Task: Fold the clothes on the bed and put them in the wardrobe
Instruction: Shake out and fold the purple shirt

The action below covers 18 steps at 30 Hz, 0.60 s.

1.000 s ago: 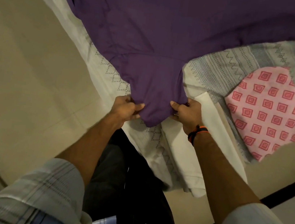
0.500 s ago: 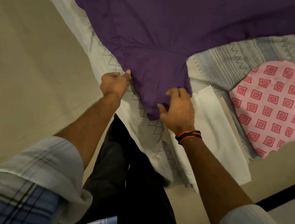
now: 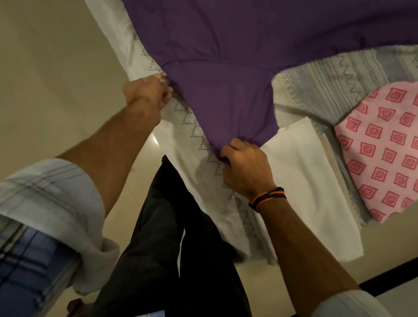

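A purple garment [image 3: 242, 26] lies spread across the bed, one sleeve pointing toward me over the bed's corner. My left hand [image 3: 147, 93] pinches the sleeve's left edge near its seam. My right hand [image 3: 247, 166], with a black and orange wrist band, grips the sleeve's end at the bed's near edge. To the right lie a folded white cloth [image 3: 305, 169] and a folded pink garment with red diamond print [image 3: 402, 153].
The bed has a white sheet with grey zigzag pattern [image 3: 328, 83] that hangs over the corner. Beige floor tiles [image 3: 34, 58] lie to the left, a dark floor stripe [image 3: 373, 278] at the lower right. My dark trouser legs stand against the bed's corner.
My left hand moved up along the sleeve's left edge. My right hand came down to the sleeve's end and closed on it.
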### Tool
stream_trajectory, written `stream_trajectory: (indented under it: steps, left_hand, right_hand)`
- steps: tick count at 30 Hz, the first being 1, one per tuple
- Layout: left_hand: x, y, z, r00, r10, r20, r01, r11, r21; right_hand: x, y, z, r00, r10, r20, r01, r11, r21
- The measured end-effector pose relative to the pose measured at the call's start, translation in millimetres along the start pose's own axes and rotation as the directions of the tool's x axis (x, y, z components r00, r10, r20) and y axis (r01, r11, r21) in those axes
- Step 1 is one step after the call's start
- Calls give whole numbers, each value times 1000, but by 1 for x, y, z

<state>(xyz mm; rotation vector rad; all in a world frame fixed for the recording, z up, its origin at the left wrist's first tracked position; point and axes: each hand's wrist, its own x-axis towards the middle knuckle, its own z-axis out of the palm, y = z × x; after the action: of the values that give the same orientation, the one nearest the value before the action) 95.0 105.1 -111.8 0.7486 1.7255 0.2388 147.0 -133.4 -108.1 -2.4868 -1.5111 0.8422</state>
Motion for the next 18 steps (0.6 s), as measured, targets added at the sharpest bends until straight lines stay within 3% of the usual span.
stream_trajectory:
  steps: [3, 6, 11, 18]
  left_hand:
    - [4, -2, -5, 995, 97, 36, -101, 986, 133]
    - [0, -6, -3, 983, 113, 144, -141, 969, 203]
    - [-4, -9, 9, 968, 155, 198, -210, 932, 296]
    - [4, -15, 8, 973, 214, 89, -230, 848, 478]
  right_hand:
    - [-7, 2, 1, 998, 2, 65, -2, 1000, 3]
    - [-7, -2, 1, 990, 31, 135, -28, 999, -24]
    - [0, -6, -3, 985, 74, 155, -76, 997, 6]
    - [-5, -9, -2, 976, 172, 136, -196, 962, 191]
